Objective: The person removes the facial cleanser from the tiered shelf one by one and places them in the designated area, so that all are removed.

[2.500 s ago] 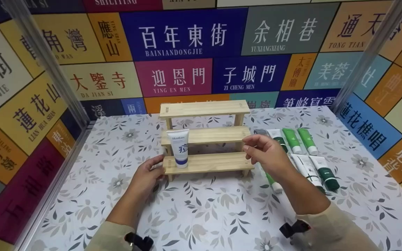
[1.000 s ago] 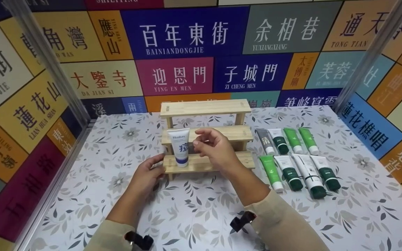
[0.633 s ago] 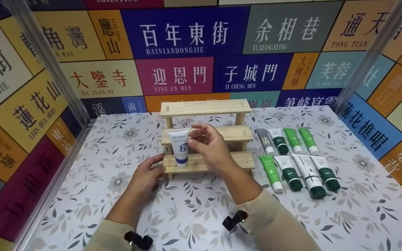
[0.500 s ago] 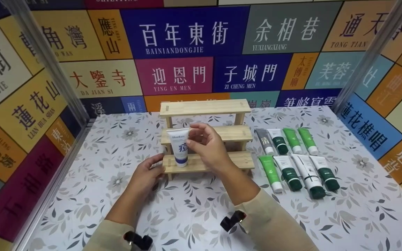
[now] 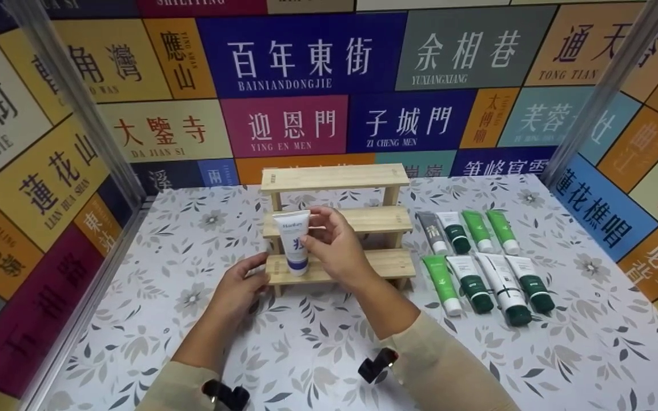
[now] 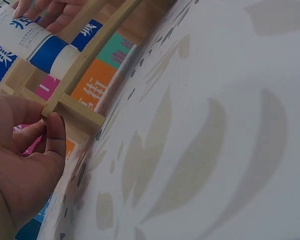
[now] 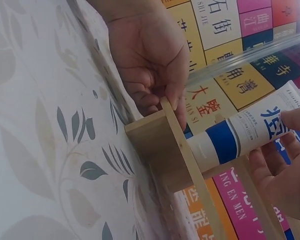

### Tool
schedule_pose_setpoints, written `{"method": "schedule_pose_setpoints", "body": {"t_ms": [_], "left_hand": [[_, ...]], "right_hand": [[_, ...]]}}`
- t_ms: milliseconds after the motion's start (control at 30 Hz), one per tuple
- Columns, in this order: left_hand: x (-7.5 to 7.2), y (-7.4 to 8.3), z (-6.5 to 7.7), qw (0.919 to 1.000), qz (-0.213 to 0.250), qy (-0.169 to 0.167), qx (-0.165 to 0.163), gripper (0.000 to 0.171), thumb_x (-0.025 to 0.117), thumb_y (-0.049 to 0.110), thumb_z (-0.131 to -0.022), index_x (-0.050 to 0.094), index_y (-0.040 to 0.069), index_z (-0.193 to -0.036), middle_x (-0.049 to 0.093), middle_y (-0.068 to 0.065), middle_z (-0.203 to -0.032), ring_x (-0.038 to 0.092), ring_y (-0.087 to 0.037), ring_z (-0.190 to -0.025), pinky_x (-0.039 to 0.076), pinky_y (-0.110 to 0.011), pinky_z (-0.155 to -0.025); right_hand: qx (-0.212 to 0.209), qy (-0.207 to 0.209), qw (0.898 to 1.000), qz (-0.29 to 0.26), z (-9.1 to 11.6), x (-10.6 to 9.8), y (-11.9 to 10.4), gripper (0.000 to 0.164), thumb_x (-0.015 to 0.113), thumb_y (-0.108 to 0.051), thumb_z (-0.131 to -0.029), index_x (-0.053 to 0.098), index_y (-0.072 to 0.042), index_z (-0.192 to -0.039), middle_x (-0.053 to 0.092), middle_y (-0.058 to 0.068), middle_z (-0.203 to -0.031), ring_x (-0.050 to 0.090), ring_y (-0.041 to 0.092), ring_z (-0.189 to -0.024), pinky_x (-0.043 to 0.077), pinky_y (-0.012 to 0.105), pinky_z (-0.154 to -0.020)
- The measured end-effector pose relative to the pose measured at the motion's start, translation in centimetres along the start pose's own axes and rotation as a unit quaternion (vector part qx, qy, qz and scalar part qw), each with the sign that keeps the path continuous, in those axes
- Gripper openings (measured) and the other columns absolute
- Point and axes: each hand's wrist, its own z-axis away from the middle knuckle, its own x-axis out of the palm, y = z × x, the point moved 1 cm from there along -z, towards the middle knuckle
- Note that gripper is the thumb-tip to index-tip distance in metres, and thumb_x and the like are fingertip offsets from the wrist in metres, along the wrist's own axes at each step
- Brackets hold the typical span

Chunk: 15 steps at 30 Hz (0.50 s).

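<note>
A white squeeze tube [image 5: 291,237] with a blue band and blue character stands upright, cap down, at the left end of the bottom step of a three-step wooden display stand [image 5: 357,266]. My right hand [image 5: 337,248] pinches this tube from its right side, the thumb across its front and covering part of the print. In the right wrist view the tube's cap [image 7: 202,152] meets the step's board. With thumb and fingers, my left hand [image 5: 241,285] grips the left end of that bottom step; the left wrist view shows the thumb [image 6: 55,134] against the board's end.
To the right of the stand, several tubes lie in two rows on the floral tablecloth [image 5: 317,354], among them a grey tube [image 5: 433,233], a green tube [image 5: 442,285] and a white tube with a dark green cap [image 5: 505,289]. Sign-printed panels [image 5: 300,57] enclose the back and sides.
My right hand has come left from beside the tubes on the right to the standing tube and now pinches it. The tube has turned slightly. My left hand has stayed at the step's end.
</note>
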Motion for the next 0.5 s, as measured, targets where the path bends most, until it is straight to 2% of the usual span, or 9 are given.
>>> {"method": "schedule_pose_setpoints", "body": {"t_ms": [267, 500], "left_hand": [[0.2, 0.0, 0.3, 0.9999, 0.007, -0.001, 0.013, 0.052, 0.059, 0.007, -0.103, 0.056, 0.013, -0.155, 0.056, -0.006, -0.159, 0.068, -0.016, -0.115, 0.056, -0.028, -0.093], [0.2, -0.1, 0.2, 0.9998, -0.012, 0.002, 0.018, 0.052, 0.057, 0.007, -0.104, 0.054, 0.012, -0.156, 0.052, -0.007, -0.162, 0.066, -0.019, -0.12, 0.056, -0.029, -0.094]], "right_hand": [[-0.015, 0.019, 1.0, 0.013, 0.4, -0.8, -0.8, 0.057, 0.068, 0.0, -0.101, 0.05, -0.022, -0.15, 0.064, 0.01, -0.128, 0.068, 0.026, -0.111, 0.06, 0.037, -0.093], [-0.035, 0.027, 0.999, 0.01, 0.9, -2.2, -1.2, 0.059, 0.067, 0.002, -0.1, 0.047, -0.017, -0.153, 0.064, 0.011, -0.127, 0.067, 0.026, -0.106, 0.058, 0.035, -0.09]]}}
